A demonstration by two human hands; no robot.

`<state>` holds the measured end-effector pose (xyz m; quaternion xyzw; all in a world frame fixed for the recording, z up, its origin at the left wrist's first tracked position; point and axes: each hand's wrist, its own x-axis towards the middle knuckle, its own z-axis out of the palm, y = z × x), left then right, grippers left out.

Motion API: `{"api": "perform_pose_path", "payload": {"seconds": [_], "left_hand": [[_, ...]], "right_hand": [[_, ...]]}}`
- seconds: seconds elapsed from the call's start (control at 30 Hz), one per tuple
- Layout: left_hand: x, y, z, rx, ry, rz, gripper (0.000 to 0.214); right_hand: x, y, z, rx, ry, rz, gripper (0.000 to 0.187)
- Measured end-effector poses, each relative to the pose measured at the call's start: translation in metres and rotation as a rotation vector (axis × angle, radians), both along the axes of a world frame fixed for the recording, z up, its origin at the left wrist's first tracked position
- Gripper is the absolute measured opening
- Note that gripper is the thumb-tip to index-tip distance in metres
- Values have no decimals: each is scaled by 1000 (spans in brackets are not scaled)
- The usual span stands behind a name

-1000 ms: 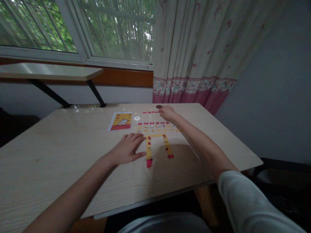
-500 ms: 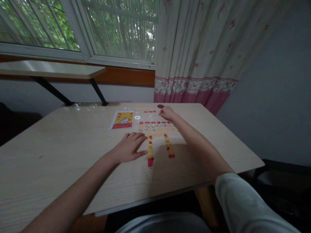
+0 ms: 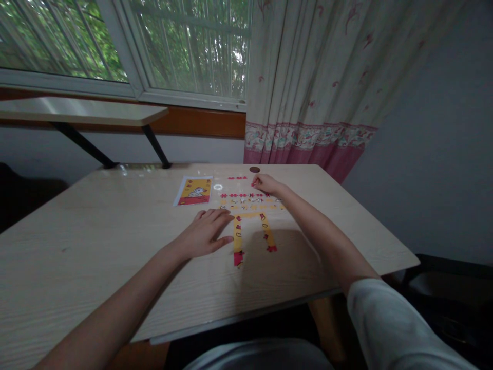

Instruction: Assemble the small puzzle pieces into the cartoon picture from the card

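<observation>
My right hand (image 3: 265,183) is closed in a pinch on a small red puzzle piece (image 3: 253,184), above the rows of loose pieces. My left hand (image 3: 206,234) lies on the table with its fingers spread, the fingertips at the left strip of a partly joined puzzle frame (image 3: 238,234). That frame is yellow with red lower corners, and has a top and two sides. Just beyond it lie rows of yellow-and-white loose pieces (image 3: 243,206) and a row of red pieces (image 3: 233,195). A shorter red row (image 3: 237,178) sits farther back.
A picture card (image 3: 195,190) showing a white animal on yellow and red lies left of the rows. A dark round disc (image 3: 254,169) is at the table's (image 3: 115,246) back edge. A raised shelf (image 3: 80,110) stands back left, and a curtain (image 3: 308,77) hangs behind.
My right hand has come slightly nearer to me, down toward the red row, with the red puzzle piece in its fingers. The left hand has stayed in place.
</observation>
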<state>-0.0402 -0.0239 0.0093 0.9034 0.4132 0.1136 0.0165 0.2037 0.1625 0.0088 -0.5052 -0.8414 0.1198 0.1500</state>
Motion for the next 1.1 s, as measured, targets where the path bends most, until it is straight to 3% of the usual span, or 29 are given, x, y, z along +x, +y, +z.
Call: {"api": "perform_pose_path", "payload": {"seconds": [0.13,0.2,0.33,0.47,0.6,0.73,0.87,1.1], "left_hand": [[3,-1,4,11,-86,39,42],[8,-3,8,-29,-207,55,35],[24,-10,17,-155,-479,99,26],[35,-15,19,-219,-621,184,23],[37,-14,15,-254,-702,203,20],[35,-10,10,-364,-830,270,19],[34,-7,8,-481,-968,298,21],[38,-8,9,-503,-980,283,22]], "right_hand": [[-1,-28,3,-96,243,114,22],[0,-52,5,-213,473,210,21],[0,-104,6,-469,708,354,23],[-6,-137,7,-600,805,336,23],[-14,-147,6,-637,843,326,23],[-11,-153,3,-467,837,264,19],[4,-161,1,-184,636,182,17],[11,-168,-5,178,462,250,21]]}}
